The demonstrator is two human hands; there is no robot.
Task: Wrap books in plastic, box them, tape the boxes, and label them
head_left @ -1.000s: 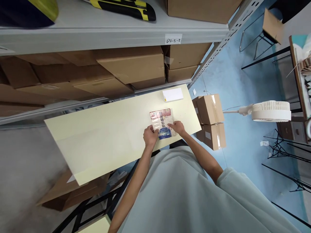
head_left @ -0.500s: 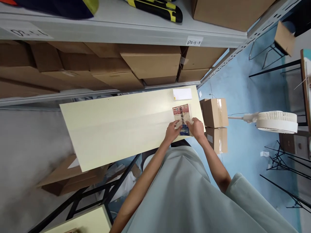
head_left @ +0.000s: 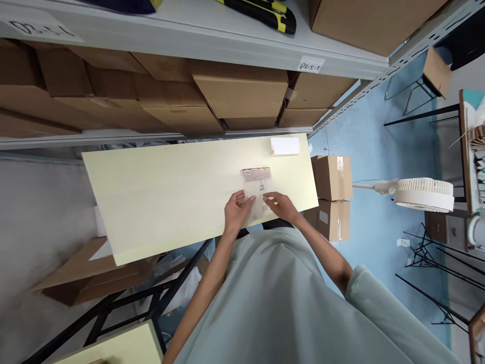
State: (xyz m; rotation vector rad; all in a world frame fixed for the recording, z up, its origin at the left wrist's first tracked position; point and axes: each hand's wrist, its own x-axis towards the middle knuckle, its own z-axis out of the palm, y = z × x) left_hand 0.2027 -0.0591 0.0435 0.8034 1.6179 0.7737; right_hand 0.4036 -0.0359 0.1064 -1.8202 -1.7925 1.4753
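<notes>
A flat, pale, see-through plastic packet [head_left: 258, 187] with a reddish printed strip and dark characters lies in front of me, near the table's front edge. My left hand [head_left: 237, 211] is closed at its left side, thumb and fingers at the edge. My right hand [head_left: 282, 206] pinches at the right side, fingertips on the plastic. Glare or blur hides most of the print. Beyond the packet, a small white box [head_left: 285, 146] with a yellow mark rests on the cream table [head_left: 162, 197].
A shelf [head_left: 227, 45] with cardboard boxes [head_left: 242, 93] runs along the table's far side; a black-and-yellow utility knife [head_left: 265, 14] lies on it. To the right stand stacked cartons [head_left: 331, 177] and a white fan [head_left: 423, 194]. An open carton [head_left: 94, 273] is at lower left.
The packet and both hands have shifted left along the table. The packet's colourful printed face showed before; now it looks pale, with only a reddish strip and some characters visible.
</notes>
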